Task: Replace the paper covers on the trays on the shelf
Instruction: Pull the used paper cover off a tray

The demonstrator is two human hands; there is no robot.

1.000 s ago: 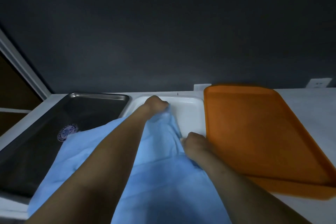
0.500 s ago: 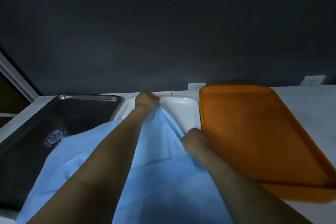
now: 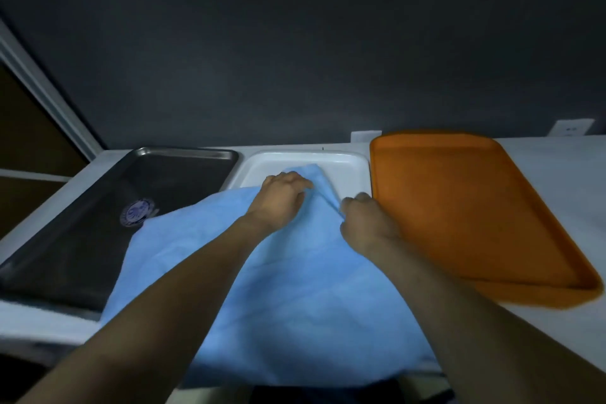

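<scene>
Draping white tray (image 3: 348, 174), blue paper (image 3: 295, 292)

two bare arms, uncovered from the lower frame edge up to the wrists: long left forearm (image 3: 170, 302) and long right forearm (image 3: 459, 298), broad close to the camera and tapering toward the wrists. bare left hand (image 3: 280, 195) and bare right hand (image 3: 367, 220), shown from the back with rounded knuckles in view. too dim for nails or finer marks.
</scene>
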